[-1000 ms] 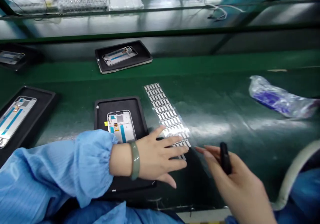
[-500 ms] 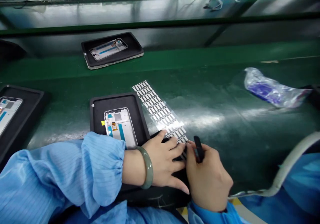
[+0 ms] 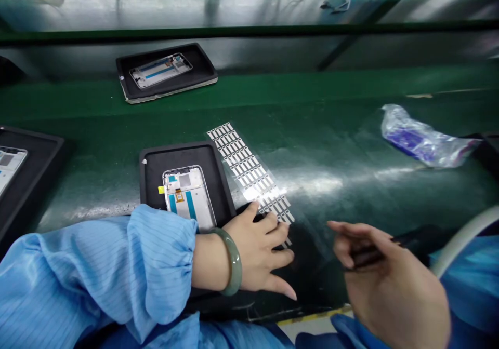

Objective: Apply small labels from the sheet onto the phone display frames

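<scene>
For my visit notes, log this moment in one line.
left hand: spread on patterned sheet | right hand: curled, apart, grip unclear | phone shell: in black tray

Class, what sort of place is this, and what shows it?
Probably an electronics assembly workshop: a phone-like frame in a black tray and a sheet of small repeated pieces suggest it.

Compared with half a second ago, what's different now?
The right hand has moved away from the sheet of pieces, off to the right; the dark tool it held then is too hidden and blurred to make out now. The left hand stays spread over the sheet's near end, and the phone frame still lies in its tray.
</scene>
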`<state>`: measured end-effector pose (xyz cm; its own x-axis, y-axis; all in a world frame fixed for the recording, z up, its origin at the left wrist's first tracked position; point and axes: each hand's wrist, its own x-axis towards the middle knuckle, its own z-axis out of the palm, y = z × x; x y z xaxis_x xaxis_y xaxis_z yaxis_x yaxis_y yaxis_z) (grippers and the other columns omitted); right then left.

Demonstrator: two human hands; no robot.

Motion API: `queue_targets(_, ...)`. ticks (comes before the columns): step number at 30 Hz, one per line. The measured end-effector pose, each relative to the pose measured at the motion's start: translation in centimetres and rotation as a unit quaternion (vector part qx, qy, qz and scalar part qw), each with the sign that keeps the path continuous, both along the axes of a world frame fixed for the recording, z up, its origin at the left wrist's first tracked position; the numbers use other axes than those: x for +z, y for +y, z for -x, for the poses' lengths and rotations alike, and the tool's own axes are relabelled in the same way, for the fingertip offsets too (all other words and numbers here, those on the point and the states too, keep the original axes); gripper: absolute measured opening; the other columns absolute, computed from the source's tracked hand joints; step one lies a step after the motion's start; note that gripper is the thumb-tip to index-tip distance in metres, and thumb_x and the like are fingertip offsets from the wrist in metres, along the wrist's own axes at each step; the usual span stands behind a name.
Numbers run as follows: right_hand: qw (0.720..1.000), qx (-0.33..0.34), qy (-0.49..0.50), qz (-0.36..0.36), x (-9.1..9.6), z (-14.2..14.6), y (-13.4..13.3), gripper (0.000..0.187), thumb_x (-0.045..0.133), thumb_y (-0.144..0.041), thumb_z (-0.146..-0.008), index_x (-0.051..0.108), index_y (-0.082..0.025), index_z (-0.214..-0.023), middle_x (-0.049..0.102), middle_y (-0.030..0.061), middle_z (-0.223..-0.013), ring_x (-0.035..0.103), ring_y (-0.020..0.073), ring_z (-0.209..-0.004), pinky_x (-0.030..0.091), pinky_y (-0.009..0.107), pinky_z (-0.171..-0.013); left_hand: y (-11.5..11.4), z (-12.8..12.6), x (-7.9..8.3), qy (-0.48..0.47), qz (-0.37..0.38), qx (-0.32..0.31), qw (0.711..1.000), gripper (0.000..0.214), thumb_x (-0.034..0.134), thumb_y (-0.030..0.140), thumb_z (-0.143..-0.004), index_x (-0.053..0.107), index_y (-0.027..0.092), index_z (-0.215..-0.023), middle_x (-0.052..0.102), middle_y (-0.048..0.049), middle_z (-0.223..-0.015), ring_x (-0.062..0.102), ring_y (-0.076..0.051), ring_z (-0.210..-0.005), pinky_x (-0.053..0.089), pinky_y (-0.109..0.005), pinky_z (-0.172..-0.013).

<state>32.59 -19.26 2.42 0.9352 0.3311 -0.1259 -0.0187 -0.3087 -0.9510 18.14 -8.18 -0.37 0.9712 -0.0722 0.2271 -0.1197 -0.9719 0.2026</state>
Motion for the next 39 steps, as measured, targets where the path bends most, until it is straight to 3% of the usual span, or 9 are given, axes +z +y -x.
queue_targets(3,1.000,0.020,0.012,0.001,-0.1,-0.9,0.3,0.046,0.059,-0.065,-0.072,0.061,-0.019,-0.069,0.069,0.0075,-0.078,0.062,0.0171,-0.065,0.050,0.032,-0.056,0.0,0.0,-0.2,-0.017,0.005,0.002,1.000,0.062,0.045,0.072,-0.088,0.066,0.023,-0.121,0.059,-0.0124,-0.132,0.051,-0.032,-0.121,0.035,-0.058,-0.101)
queue_targets(8,0.983,0.056,-0.117,0.130,-1.2,-1.0,0.7,0.038,0.066,-0.057,-0.076,0.063,-0.020,-0.082,0.071,0.0072,-0.078,0.070,0.0221,-0.064,0.056,0.036,-0.066,0.0,0.1,-0.2,-0.019,0.008,0.001,1.000,0.065,0.045,0.072,-0.088,0.065,0.021,-0.121,0.060,-0.0122,-0.130,0.051,-0.032,-0.120,0.037,-0.056,-0.100)
queue_targets(19,0.964,0.079,-0.166,0.193,-1.1,-0.9,1.7,0.035,0.072,-0.050,-0.073,0.069,-0.022,-0.094,0.073,0.0053,-0.073,0.073,0.0259,-0.069,0.054,0.035,-0.071,0.4,-0.3,0.4,0.032,0.016,-0.027,0.999,0.059,0.041,0.067,-0.092,0.064,0.022,-0.122,0.054,-0.0084,-0.141,0.048,-0.033,-0.123,0.035,-0.060,-0.100)
queue_targets(22,0.970,0.077,-0.145,0.177,-0.7,-1.2,1.8,0.035,0.072,-0.051,-0.072,0.069,-0.020,-0.090,0.072,0.0061,-0.071,0.071,0.0234,-0.060,0.055,0.035,-0.064,0.5,-0.4,0.2,0.030,0.023,-0.032,0.999,0.055,0.042,0.063,-0.094,0.064,0.021,-0.121,0.056,-0.0090,-0.139,0.049,-0.033,-0.121,0.036,-0.060,-0.098)
queue_targets(25,0.994,0.042,-0.043,0.087,0.4,-1.4,2.0,0.036,0.078,-0.050,-0.064,0.066,-0.019,-0.079,0.070,0.0056,-0.064,0.065,0.0206,-0.048,0.055,0.034,-0.051,0.6,-0.4,0.2,0.012,0.036,-0.035,0.999,0.053,0.046,0.062,-0.093,0.065,0.020,-0.119,0.057,-0.0097,-0.138,0.050,-0.034,-0.121,0.036,-0.060,-0.099)
queue_targets(29,0.992,0.002,0.123,-0.025,2.1,-0.5,2.6,0.045,0.088,-0.047,-0.046,0.063,-0.018,-0.069,0.069,0.0054,-0.058,0.061,0.0168,-0.040,0.054,0.030,-0.043,1.7,-0.1,2.0,0.013,0.123,-0.018,0.992,0.045,0.055,0.050,-0.094,0.063,0.012,-0.117,0.061,-0.0141,-0.130,0.057,-0.030,-0.115,0.043,-0.049,-0.098)
queue_targets(31,0.988,0.011,0.142,-0.059,2.7,0.7,3.4,0.046,0.088,-0.048,-0.047,0.061,-0.017,-0.067,0.069,0.0056,-0.058,0.062,0.0162,-0.041,0.055,0.028,-0.043,2.5,0.5,3.6,0.045,0.259,0.069,0.962,0.036,0.059,0.040,-0.093,0.063,0.009,-0.112,0.067,-0.0132,-0.113,0.064,-0.024,-0.099,0.050,-0.036,-0.085)
queue_targets(35,0.978,0.081,0.105,-0.158,2.9,4.0,5.7,0.038,0.085,-0.045,-0.058,0.061,-0.018,-0.069,0.070,0.0035,-0.060,0.068,0.0189,-0.050,0.059,0.029,-0.045,3.5,2.8,5.6,0.007,0.554,0.219,0.803,0.020,0.060,0.033,-0.089,0.065,0.015,-0.095,0.069,-0.0028,-0.084,0.063,-0.013,-0.070,0.048,-0.022,-0.063)
queue_targets(39,0.970,0.174,0.033,-0.169,2.4,6.5,7.4,0.030,0.076,-0.047,-0.071,0.064,-0.020,-0.074,0.072,0.0015,-0.065,0.070,0.0188,-0.055,0.061,0.032,-0.049,3.9,5.5,5.4,-0.049,0.623,0.281,0.728,0.015,0.057,0.028,-0.087,0.065,0.015,-0.084,0.062,0.0012,-0.068,0.054,-0.009,-0.058,0.040,-0.019,-0.052)
